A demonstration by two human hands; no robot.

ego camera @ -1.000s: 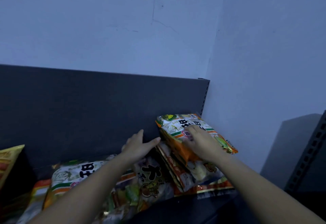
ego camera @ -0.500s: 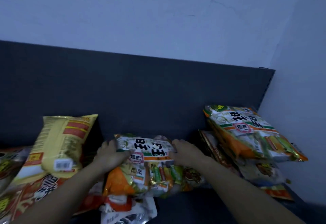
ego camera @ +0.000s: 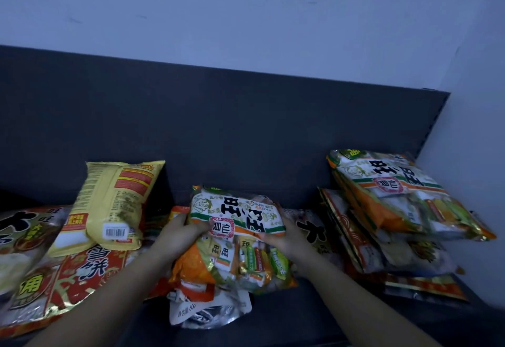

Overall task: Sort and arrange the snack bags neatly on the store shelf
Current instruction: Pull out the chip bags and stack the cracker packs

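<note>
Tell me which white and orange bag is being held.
The middle bag, gripped near its top by left hand and right hand; its twin lies untouched atop the right stack.

Red bag (ego camera: 87, 273) cut by left edge, white pouch (ego camera: 207, 312) half covered

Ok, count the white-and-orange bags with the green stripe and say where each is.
2. The held bag is in the middle, gripped by the left hand and right hand; the top bag lies on the right stack. Others may be hidden underneath.
</note>
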